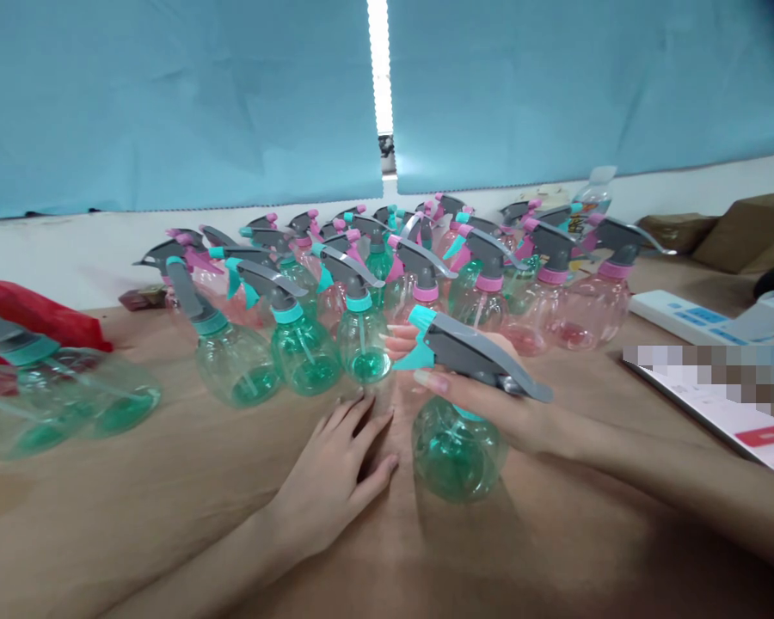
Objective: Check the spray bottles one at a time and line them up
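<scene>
My right hand [490,400] is wrapped round the neck of a green spray bottle [459,456], just under its grey head and teal trigger. The bottle is upright at the front of the group; whether its base touches the table cannot be made out. Palm down on the tabletop lies my left hand [345,464], fingers spread, holding nothing. Just beyond its fingertips stand a small green spray bottle [365,344] and another green spray bottle [304,352]. A third green one [236,361] stands further left.
Pink spray bottles [532,309] and green ones crowd the back of the brown table [187,516]. More green bottles [58,391] stand at left by a red bag [45,314]. To the right lie a phone [715,404], a white device [690,318] and cardboard [741,228].
</scene>
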Action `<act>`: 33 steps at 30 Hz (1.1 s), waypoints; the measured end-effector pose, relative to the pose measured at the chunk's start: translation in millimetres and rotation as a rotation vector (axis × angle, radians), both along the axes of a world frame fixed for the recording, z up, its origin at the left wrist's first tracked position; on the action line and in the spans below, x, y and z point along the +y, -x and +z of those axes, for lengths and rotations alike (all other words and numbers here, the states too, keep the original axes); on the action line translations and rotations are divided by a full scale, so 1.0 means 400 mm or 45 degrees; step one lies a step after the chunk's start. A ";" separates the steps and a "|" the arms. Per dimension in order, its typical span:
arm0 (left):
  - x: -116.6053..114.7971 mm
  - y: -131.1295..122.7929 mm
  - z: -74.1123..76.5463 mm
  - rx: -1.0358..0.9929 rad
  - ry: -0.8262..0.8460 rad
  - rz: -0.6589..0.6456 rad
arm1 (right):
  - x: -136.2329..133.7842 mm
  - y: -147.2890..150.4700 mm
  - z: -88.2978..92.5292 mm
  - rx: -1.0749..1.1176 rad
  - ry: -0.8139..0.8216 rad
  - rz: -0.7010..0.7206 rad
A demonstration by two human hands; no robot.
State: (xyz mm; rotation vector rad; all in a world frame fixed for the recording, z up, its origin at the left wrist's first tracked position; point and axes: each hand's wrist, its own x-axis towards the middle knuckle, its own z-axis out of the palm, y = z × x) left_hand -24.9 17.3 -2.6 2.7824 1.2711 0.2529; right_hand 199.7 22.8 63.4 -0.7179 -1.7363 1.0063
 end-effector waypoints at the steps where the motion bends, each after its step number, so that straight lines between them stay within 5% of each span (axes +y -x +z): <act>1: 0.000 0.000 0.000 0.005 0.000 0.002 | 0.002 -0.001 -0.003 -0.007 0.001 0.005; 33: -0.001 -0.001 0.002 0.022 0.001 0.002 | 0.003 -0.003 -0.011 -0.006 0.015 -0.014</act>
